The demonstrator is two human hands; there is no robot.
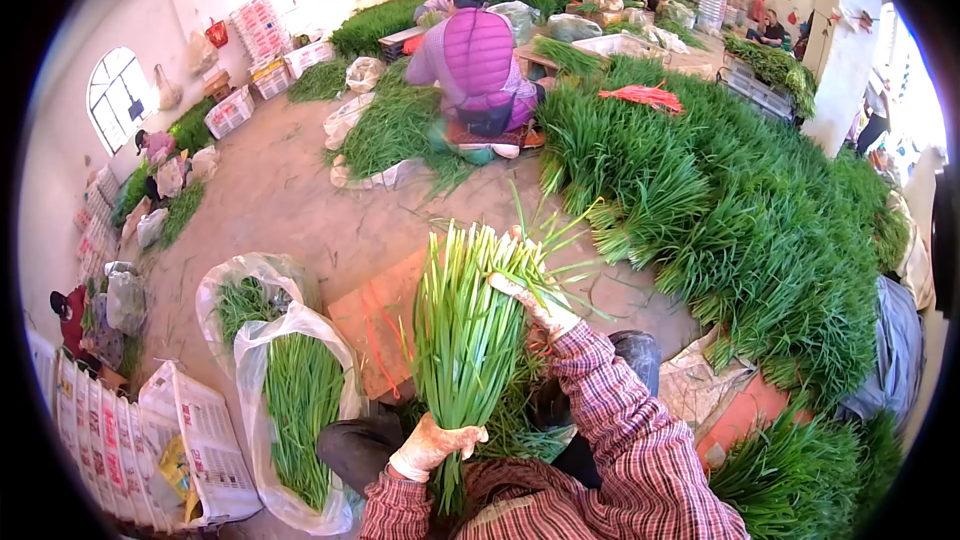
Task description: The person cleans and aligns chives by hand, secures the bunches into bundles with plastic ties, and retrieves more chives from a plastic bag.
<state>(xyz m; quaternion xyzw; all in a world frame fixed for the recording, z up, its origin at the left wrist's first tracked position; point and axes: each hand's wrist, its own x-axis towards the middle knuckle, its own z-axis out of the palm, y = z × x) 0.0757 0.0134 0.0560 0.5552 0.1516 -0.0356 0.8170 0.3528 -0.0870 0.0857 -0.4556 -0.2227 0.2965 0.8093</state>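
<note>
A thick bunch of green chives (460, 325) stands upright in front of me, its pale stem ends at the top. My left hand (435, 448), in a pale stained glove, wraps around the leafy lower part. At the upper right side, my gloved right hand (535, 302) closes on stalks that stick out loosely from the bunch; its far fingertips are partly hidden by them. Below and behind the bunch, more loose chives lie around my lap. A flat brown board (375, 315) with red-orange ties (378, 325) lies just left of the bunch.
Clear plastic bags (250, 345) of greens stand at my left, beside white plastic crates (195, 440). A large heap of chives (700, 190) fills the right side, with red ties (645, 96) on top. A person in a purple vest (480, 65) sits ahead; several others work farther back.
</note>
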